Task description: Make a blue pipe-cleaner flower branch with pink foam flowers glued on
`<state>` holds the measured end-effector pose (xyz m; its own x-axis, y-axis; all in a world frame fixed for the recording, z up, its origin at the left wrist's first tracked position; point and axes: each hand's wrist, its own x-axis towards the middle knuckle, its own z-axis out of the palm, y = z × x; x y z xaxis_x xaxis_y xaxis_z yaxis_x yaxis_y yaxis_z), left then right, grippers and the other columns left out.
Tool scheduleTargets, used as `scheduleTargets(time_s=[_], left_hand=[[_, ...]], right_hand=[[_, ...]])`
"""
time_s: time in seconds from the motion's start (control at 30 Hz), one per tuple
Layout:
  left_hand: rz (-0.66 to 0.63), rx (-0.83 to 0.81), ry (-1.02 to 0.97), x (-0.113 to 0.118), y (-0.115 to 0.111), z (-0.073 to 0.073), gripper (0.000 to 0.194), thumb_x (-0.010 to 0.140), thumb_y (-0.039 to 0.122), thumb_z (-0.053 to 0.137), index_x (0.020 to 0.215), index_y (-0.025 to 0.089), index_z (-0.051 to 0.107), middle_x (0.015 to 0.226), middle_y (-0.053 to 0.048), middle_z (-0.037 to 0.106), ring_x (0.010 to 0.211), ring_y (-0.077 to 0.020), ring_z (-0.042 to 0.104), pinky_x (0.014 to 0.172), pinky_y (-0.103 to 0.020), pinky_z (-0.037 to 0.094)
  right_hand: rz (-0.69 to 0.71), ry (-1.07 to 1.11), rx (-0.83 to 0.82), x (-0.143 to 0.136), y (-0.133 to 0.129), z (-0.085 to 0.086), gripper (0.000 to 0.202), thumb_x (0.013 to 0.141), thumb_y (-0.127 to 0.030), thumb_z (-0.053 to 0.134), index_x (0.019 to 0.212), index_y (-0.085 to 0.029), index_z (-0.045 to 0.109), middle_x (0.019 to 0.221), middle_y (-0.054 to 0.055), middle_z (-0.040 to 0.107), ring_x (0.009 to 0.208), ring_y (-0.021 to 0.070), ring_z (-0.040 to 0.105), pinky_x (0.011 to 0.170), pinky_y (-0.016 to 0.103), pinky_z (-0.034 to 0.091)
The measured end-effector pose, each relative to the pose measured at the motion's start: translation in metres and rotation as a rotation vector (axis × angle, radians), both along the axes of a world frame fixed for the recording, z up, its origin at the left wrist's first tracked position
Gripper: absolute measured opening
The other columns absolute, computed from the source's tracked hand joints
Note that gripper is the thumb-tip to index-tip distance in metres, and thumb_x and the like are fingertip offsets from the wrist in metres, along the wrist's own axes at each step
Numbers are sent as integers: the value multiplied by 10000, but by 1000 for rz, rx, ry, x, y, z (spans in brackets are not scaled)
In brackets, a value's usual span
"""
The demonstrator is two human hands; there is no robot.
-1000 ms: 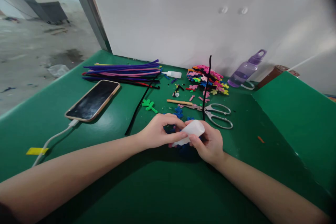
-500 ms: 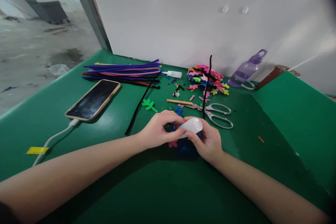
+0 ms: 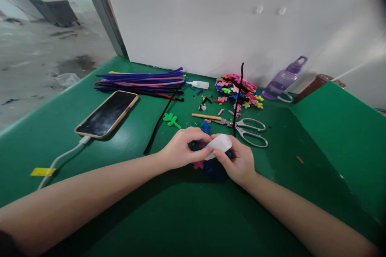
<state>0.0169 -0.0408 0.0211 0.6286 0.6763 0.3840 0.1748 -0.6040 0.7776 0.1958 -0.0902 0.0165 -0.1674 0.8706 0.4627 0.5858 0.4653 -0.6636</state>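
A small white bottle (image 3: 221,143) is tilted between my two hands, its base facing up to the right. My left hand (image 3: 187,147) has thumb and fingers closed at the bottle's lower left end. From the right, my right hand (image 3: 239,158) grips the bottle with thumb and fingers. Under the hands lie blue fuzzy pieces (image 3: 206,127) and a pink one (image 3: 198,164), partly covered. The bottle's tip is hidden. A green leaf-shaped piece (image 3: 171,119) rests beyond my left hand.
Scissors (image 3: 251,132), a wooden stick (image 3: 206,116) and black stems (image 3: 159,128) lie near the hands. Farther back are bundled stems (image 3: 144,82), another white bottle (image 3: 200,84), a colourful pile (image 3: 235,88) and a purple water bottle (image 3: 280,82). A phone (image 3: 107,114) is at left.
The white bottle has tilted very slightly in my hands. Both hands stay in nearly the same place.
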Motion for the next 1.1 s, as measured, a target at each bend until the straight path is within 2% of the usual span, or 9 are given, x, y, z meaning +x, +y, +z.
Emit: scheduleTargets(time_s=[0.23, 0.4, 0.53, 0.63, 0.8, 1.1], left_hand=[[-6, -61, 7, -1, -2, 1, 227, 817, 331, 542, 860, 142, 660, 718, -37, 634, 630, -113, 575, 632, -235, 473], [-61, -86, -5, -2, -2, 1, 237, 833, 334, 531, 888, 141, 658, 691, -37, 652, 575, -102, 580, 662, -245, 486], [-76, -107, -8, -2, -3, 3, 255, 838, 338, 527, 900, 130, 661, 709, -45, 651, 530, -86, 568, 652, -242, 489], [-67, -96, -24, -1, -3, 3, 252, 832, 335, 537, 934, 140, 661, 753, -48, 650, 583, -99, 585, 654, -242, 486], [-74, -13, -83, -1, 0, 0, 230, 829, 280, 550, 996, 151, 643, 865, -64, 658, 799, -144, 590, 739, -266, 468], [4, 20, -31, 1, 1, -2, 223, 820, 309, 547, 878, 119, 647, 771, -64, 654, 723, -139, 570, 677, -265, 458]], right_hand=[[-13, -4, 22, 0, 0, 0, 256, 806, -384, 553, 957, -184, 605, 741, 21, 696, 595, 136, 634, 492, 215, 475], [-20, -21, 38, -1, -1, 1, 247, 800, -389, 559, 920, -180, 613, 693, 13, 684, 516, 117, 595, 447, 210, 445], [-12, -18, 53, 0, -2, 2, 244, 799, -385, 563, 913, -175, 612, 702, 23, 687, 541, 125, 611, 442, 209, 443], [9, 9, 71, 1, -2, 1, 259, 803, -369, 566, 970, -174, 596, 765, 34, 698, 613, 138, 638, 497, 212, 475], [32, 29, 85, 1, -2, 0, 288, 807, -355, 570, 1039, -184, 572, 861, 40, 699, 673, 143, 646, 563, 222, 496], [-7, 9, 26, 1, 2, -2, 284, 808, -373, 567, 1012, -176, 595, 819, 41, 701, 675, 153, 650, 512, 215, 476]])
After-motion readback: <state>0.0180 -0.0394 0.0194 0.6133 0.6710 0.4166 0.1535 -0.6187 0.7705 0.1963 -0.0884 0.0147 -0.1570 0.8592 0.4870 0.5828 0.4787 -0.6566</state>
